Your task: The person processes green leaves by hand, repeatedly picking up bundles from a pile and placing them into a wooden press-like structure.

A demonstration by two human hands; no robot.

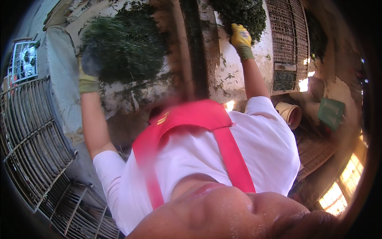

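My left hand point(86, 70), in a yellow work glove with a greenish cuff, reaches to the left edge of a large heap of green leafy sprigs point(128, 50). The palm side and the near leaves are blurred, so its grip is unclear. My right hand point(241, 36), in a matching yellow glove, has its fingers curled at the lower edge of a second leafy heap point(249, 15). Whether leaves are inside those fingers does not show. Both heaps lie on a pale, worn ledge point(232, 68), with a dark gap and a brown post between them.
Woven rack trays point(286, 35) stand right of the second heap. Lower right are a cream bucket point(289, 115) and a green plastic container point(331, 113). Slatted racks point(35, 134) fill the left side. Loose leaves are scattered along the ledge.
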